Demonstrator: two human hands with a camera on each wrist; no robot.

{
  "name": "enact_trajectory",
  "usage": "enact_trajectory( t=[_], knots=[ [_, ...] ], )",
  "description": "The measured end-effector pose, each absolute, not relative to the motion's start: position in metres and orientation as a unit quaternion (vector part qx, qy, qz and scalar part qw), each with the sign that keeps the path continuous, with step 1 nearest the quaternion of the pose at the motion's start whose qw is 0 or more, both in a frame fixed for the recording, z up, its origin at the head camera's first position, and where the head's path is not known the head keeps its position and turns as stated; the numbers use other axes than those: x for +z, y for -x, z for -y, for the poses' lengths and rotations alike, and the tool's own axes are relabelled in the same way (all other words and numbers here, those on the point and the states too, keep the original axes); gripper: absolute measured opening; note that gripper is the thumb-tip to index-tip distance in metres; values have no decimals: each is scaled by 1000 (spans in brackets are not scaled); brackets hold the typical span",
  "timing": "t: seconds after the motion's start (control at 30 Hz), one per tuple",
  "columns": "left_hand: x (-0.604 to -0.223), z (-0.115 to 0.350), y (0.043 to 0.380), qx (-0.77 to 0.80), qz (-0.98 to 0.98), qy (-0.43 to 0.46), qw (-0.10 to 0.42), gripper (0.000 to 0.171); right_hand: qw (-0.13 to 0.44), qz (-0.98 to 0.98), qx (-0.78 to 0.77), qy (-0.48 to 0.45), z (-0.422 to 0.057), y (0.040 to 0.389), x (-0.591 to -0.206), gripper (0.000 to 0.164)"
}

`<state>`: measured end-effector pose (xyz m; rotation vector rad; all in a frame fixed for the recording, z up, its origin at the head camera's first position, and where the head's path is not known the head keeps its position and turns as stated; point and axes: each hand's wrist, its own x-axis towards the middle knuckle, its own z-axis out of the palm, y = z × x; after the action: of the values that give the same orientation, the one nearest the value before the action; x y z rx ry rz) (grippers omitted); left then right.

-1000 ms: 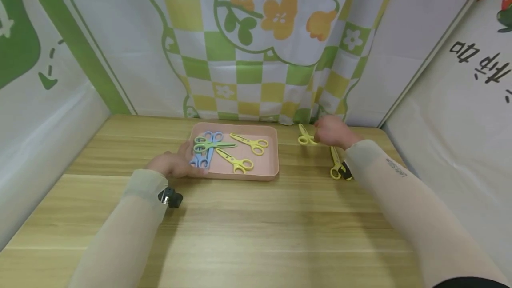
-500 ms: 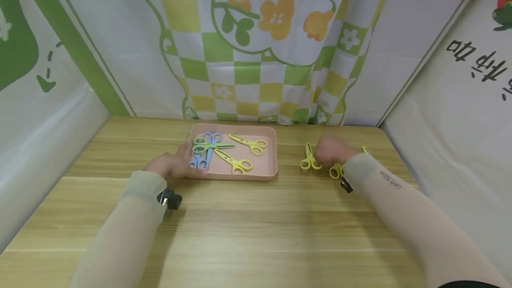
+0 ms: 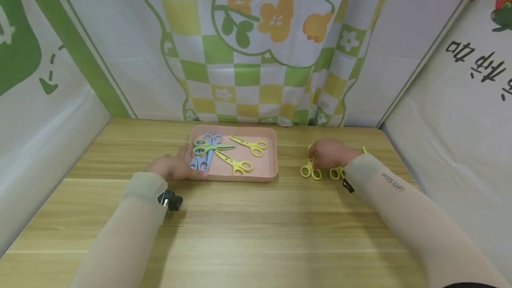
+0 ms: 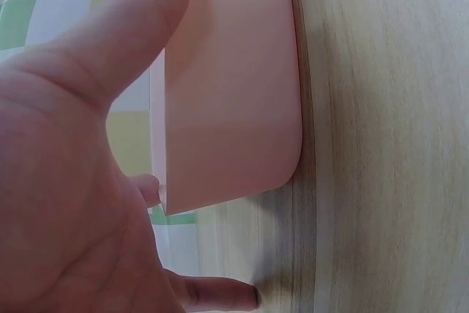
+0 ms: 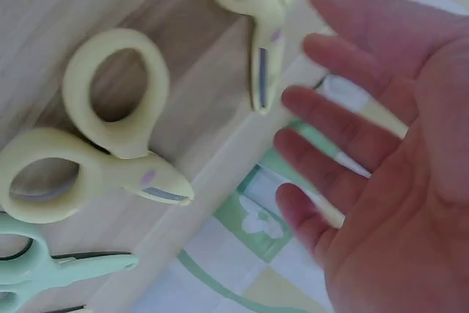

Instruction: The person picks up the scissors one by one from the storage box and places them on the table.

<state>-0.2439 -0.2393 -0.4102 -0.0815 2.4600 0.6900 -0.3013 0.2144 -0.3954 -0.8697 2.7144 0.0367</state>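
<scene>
My left hand rests at the near left corner of a pink tray. In the left wrist view the thumb lies along the wall of the tray, and the other fingers spread around its side. Right of the tray, my right hand hovers over yellow scissors, overlapping their blades. In the right wrist view its fingers are extended and spread, the thumb close to the handle of these scissors. A second yellow pair of scissors and green scissors lie beside it, partly hidden by hand and sleeve in the head view.
Inside the tray lie green scissors, blue scissors and two yellow scissors. A checked curtain hangs behind the wooden table, with white side walls left and right.
My right hand has come nearer from the table's back edge, and the yellow scissors by it have shifted nearer too, handles toward me. The left hand and tray keep their place.
</scene>
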Motion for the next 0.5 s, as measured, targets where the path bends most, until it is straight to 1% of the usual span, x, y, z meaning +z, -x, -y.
enact_trajectory(
  t=[0.07, 0.1, 0.2, 0.3, 0.5],
  knots=[
    [-414, 241, 245, 261, -920, 39, 289, 149, 151, -939, 9, 308, -214, 301, -398, 33],
    [-416, 242, 246, 263, -920, 44, 288, 150, 156, -939, 9, 305, -213, 301, -399, 37],
    [-419, 243, 249, 263, -920, 44, 285, 155, 158, -940, 7, 302, -212, 300, -401, 37],
    [-420, 243, 250, 268, -920, 43, 283, 160, 147, -942, 10, 302, -214, 300, -404, 34],
    [-421, 244, 250, 260, -923, 35, 281, 159, 135, -942, -7, 306, -223, 299, -409, 39]
  ],
)
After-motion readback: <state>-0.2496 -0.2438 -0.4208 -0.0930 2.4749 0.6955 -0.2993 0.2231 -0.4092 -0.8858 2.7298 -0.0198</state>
